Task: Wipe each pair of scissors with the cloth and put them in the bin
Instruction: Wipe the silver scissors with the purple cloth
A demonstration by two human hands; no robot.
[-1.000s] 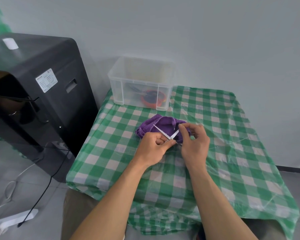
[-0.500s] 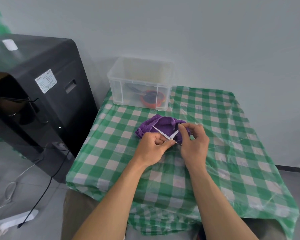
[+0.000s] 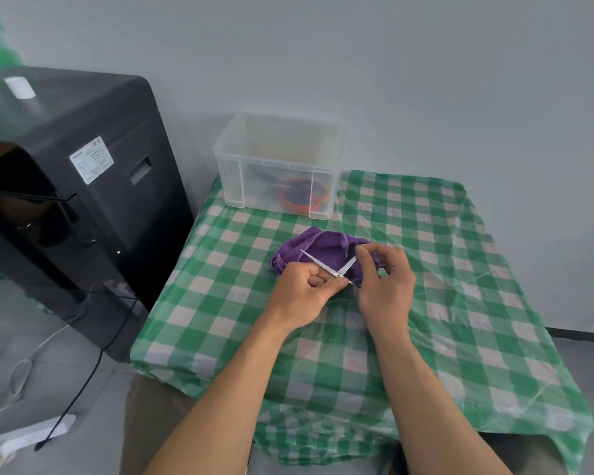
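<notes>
1. The left hand [image 3: 307, 291] had a closed grip on the handles of a small pair of scissors [image 3: 318, 261], with the fingers curled round them and the thumb lying up by the pivot.
2. The blades stood open in a V, one pointing up and left and the other up and right.
3. The right hand [image 3: 386, 286] was just beside the left, its fingers curled, and its forefinger and thumb met the tip of the right blade. Whether that grip pinched the blade, the cloth or nothing could not be told.
4. The purple cloth [image 3: 326, 246] lay bunched on the table [image 3: 460, 303] just beyond and beneath the open blades.
5. The table wore a green and white check cover under a clear plastic sheet.
6. The clear plastic bin [image 3: 232, 186] stood at the far left corner of the table, well apart from the hands. Inside it lay an orange-handled pair [image 3: 300, 198] and something darker beside it.
7. A black machine [image 3: 100, 207] stood on the floor to the left of the table, with cables [image 3: 93, 371] trailing below it.
</notes>
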